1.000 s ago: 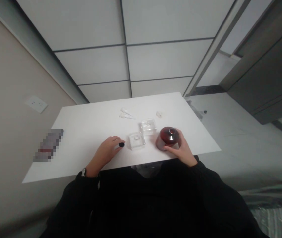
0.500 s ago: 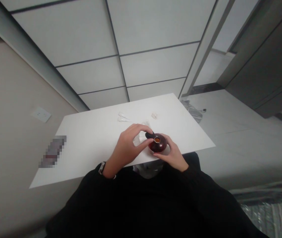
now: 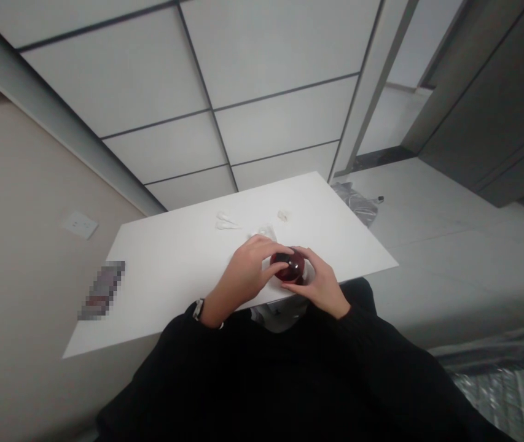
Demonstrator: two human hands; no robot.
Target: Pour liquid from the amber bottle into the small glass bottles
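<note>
A dark red glass bottle [image 3: 292, 271] with a round body sits between my hands, just above the table's near edge. My right hand [image 3: 319, 285] wraps its side and lower part. My left hand [image 3: 250, 270] reaches over from the left, its fingertips pinching a black cap [image 3: 282, 258] against the top of the bottle. The cap covers the bottle's mouth; whether it is screwed on is hidden. A clear acrylic block [image 3: 264, 232] shows just beyond my left fingers, mostly hidden.
The white table [image 3: 174, 264] holds small white plastic pieces [image 3: 227, 221] and a small white piece [image 3: 282, 215] at the far side. A pixelated packet [image 3: 101, 290] lies beyond the left edge. A plastic bag [image 3: 356, 205] lies on the floor past the far right corner.
My left hand has brought the black cap onto the bottle's mouth, hiding the orange-rimmed opening. Both hands have closed in around the bottle, and the view has shifted slightly.
</note>
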